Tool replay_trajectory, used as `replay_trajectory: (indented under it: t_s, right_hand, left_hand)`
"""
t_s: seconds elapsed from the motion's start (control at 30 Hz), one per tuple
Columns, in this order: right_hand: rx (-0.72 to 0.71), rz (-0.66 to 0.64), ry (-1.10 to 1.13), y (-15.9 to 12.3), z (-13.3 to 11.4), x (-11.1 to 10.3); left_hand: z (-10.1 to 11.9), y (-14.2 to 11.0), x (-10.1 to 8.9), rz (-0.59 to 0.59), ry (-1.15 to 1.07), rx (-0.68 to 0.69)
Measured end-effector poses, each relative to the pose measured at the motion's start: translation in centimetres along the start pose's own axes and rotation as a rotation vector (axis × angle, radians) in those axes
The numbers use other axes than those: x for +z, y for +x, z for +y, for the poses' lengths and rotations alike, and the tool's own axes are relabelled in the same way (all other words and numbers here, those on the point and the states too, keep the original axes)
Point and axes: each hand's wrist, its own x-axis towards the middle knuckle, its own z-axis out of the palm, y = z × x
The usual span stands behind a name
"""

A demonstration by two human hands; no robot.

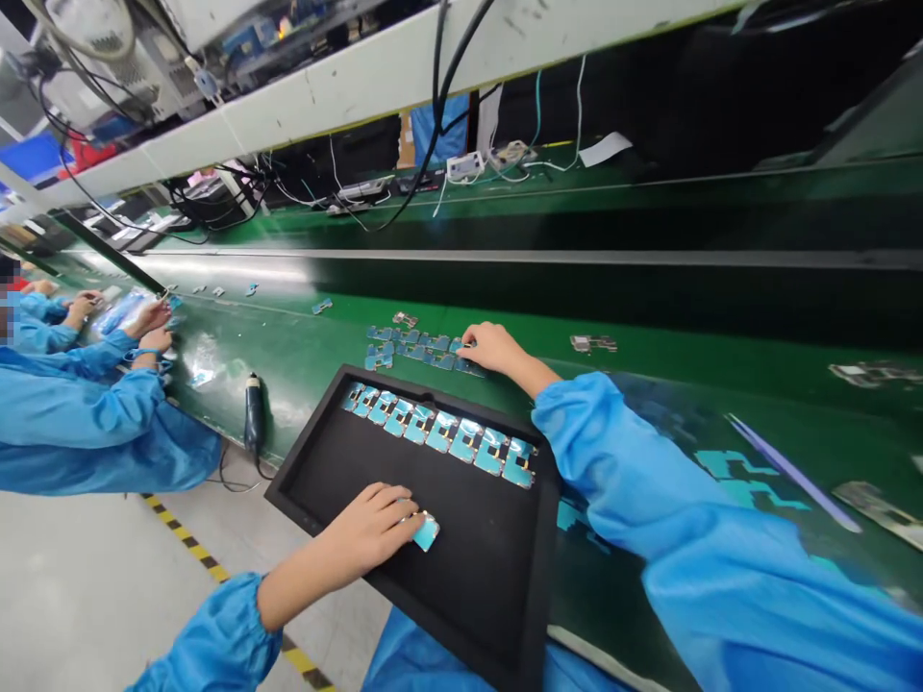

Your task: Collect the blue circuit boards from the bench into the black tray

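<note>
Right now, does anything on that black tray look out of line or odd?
One blue part lies alone under the left hand, well apart from the neat row of blue parts along the black tray's far edge. The right hand rests on a loose, uneven cluster of parts on the green belt.

Green conveyor belt [303, 336] carries black tray [346, 461], scattered blue boards [414, 346].

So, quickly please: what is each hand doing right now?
Left hand: pressing a blue part onto the black tray.
Right hand: fingers on blue parts on the conveyor belt; grip cannot be told.
</note>
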Motion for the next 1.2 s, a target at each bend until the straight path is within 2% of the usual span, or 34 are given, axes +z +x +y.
replay_trajectory:
  t_s: [0.1, 0.17, 0.23, 0.3, 0.33, 0.4, 0.47, 0.53, 0.67, 0.8, 0.97, 1.2]
  right_hand:
    - [0.078, 0.072, 0.053, -0.2, 0.3, -1.0]
    - [0.128, 0.141, 0.081, -1.3, 0.2, -2.2]
    - [0.156, 0.195, 0.104, -4.0, -0.2, -3.4]
    - [0.13, 0.2, 0.15, -8.4, -0.9, -4.3]
    - [0.092, 0.19, 0.198, -11.0, -1.4, -4.4]
    - [0.024, 0.131, 0.275, -16.5, -2.7, -4.1]
    - [0.049, 0.059, 0.345, -21.1, -3.9, -2.8]
    - [0.058, 0.04, 0.316, -24.1, -4.7, -1.0]
    - [-0.056, 0.162, 0.01, -26.1, -4.9, 1.7]
    - [-0.041, 0.322, -0.26, -27.6, -4.1, 1.1]
    - [0.008, 0.431, -0.249, -30.9, -2.6, -0.1]
    - [0.009, 0.365, -0.139, -33.0, -1.5, 1.5]
  left_hand:
    - [-0.5, 2.9, 0.3, 0.006, 0.091, 0.161]
    - [-1.4, 4.9, 0.6, 0.005, 0.114, 0.318]
    - [-2.2, 6.4, 1.1, 0.014, 0.112, 0.473]
    - [-2.4, 7.1, 1.8, 0.065, 0.083, 0.518]
    - [-2.3, 7.1, 2.2, 0.1, 0.049, 0.463]
    - [-1.8, 6.8, 2.6, 0.127, -0.075, 0.23]
    - [-1.2, 6.5, 2.8, 0.071, -0.214, 0.017]
    - [-0.7, 6.7, 3.0, -0.027, -0.292, -0.038]
    - [-1.4, 7.9, 3.3, -0.125, -0.364, 0.027]
    - [-3.1, 8.5, 3.1, -0.135, -0.45, 0.023]
    - [-3.6, 9.2, 2.8, -0.153, -0.503, 0.078]
    - [-2.9, 10.2, 3.5, -0.155, -0.432, 0.068]
